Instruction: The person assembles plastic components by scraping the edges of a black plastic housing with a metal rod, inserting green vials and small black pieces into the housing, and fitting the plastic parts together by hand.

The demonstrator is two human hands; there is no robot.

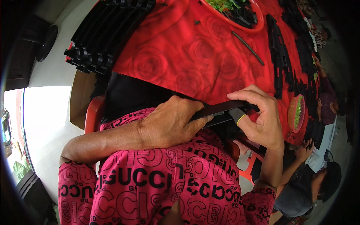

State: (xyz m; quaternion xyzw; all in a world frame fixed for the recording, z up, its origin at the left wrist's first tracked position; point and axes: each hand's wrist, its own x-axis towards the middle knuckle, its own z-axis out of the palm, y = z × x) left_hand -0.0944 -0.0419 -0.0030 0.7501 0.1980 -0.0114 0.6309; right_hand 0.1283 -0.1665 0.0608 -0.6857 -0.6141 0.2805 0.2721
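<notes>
Across my lap, at the near edge of the table, a long narrow black plastic part (pixel 219 109) is held between both hands. My left hand (pixel 168 122) grips its left end, thumb below and fingers above. At its other end, my right hand (pixel 264 118) pinches it with bent fingers on top and the thumb beneath. A dark cover with a yellow rim (pixel 237 115) sits on the right thumb. Beneath the part, a second black edge shows; I cannot tell whether it belongs to the same piece.
Similar black parts lie stacked (pixel 108 33) at the far left of the red rose-patterned tablecloth (pixel 161 45). More black parts (pixel 277 56) lie right. A red bowl (pixel 259 18), a dark thin rod (pixel 248 48) and an orange basket (pixel 291 112) also rest there. Another person (pixel 296 198) sits right.
</notes>
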